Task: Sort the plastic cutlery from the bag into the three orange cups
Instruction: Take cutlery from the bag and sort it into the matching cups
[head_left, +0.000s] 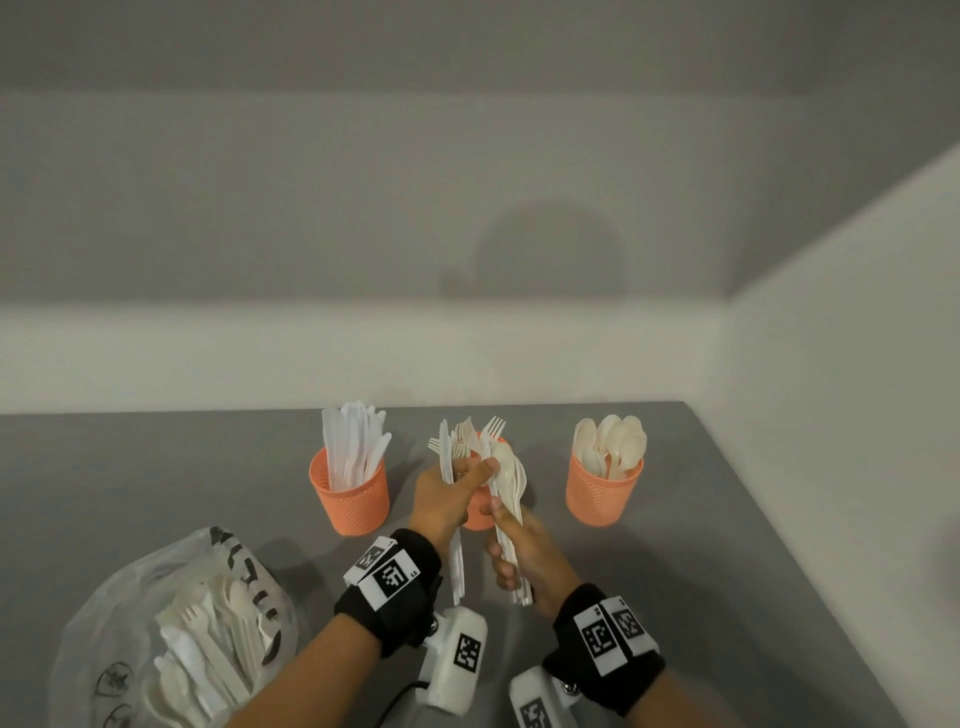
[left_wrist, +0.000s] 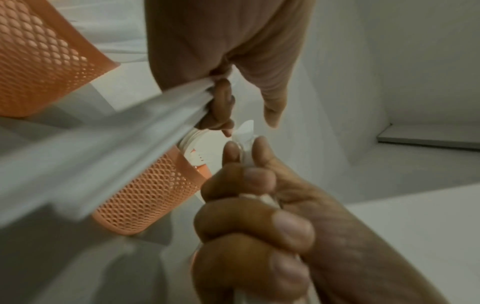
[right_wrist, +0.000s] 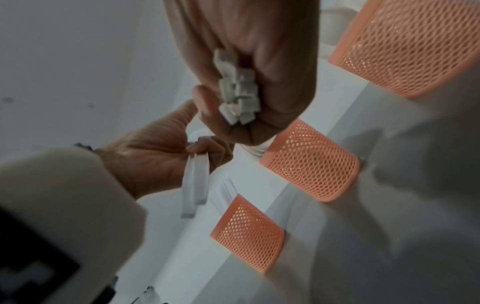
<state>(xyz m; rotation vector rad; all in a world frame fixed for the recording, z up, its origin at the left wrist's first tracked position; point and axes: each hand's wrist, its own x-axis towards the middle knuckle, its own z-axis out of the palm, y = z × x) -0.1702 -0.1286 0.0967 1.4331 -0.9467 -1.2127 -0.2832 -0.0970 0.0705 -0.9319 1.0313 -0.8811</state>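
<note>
**A:** Start at the fingers. What does each hand have?

**B:** The right hand has its fingers wrapped round a bundle of cutlery, gripped low on the handles. The left hand pinches two knives against its palm, and its thumb and forefinger reach across to the top of the bundle.

**A:** So which way does the bundle lie from the left fingers?

**B:** Just beside them, towards the right edge of the desk, touching at the thumb tip. The left hand is the nearer one for plucking a piece out; the right only holds.

**A:** And its long axis?

**B:** Nearly upright, leaning a little towards the back edge of the desk. Heads point up and away, handle ends down towards the person; the right wrist view shows those square ends sticking out below the fist. The knives run much the same way, blades up.

**A:** Where would the pieces go?

**B:** Three cups stand in a row near the back edge. The knife cup is towards the left edge, the fork cup sits right behind the hands, the spoon cup towards the right edge. I would judge the knives go left next.

**A:** And the rest?

**B:** More cutlery lies in the bag at the front left corner.
</note>
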